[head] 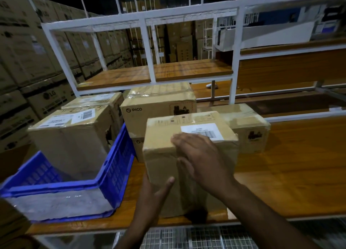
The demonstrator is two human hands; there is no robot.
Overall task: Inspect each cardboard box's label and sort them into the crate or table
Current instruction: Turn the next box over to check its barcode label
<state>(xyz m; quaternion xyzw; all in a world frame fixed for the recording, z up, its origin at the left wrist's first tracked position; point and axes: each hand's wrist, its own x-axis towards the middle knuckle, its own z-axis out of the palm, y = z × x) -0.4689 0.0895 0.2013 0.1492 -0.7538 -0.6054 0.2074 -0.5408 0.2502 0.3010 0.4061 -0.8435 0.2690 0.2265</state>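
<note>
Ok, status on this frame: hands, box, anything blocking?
Both hands open, left hand and right hand flat on front cardboard box. Label up. Blue crate beside, unobstructed.

We cannot read the label (202, 131) on the near box (168, 166): its print is blurred, and the right hand (198, 155) covers its 7 o'clock corner. The left hand (151, 194) shows only thumb and palm edge; its fingers lie out of sight. The blue crate (116, 173) runs past the frame at 8 o'clock and hides the base of the box inside it (74, 136). The lower PICO box (137, 149) is mostly hidden behind the near box. Both forearms are cut off at 6 o'clock.
</note>
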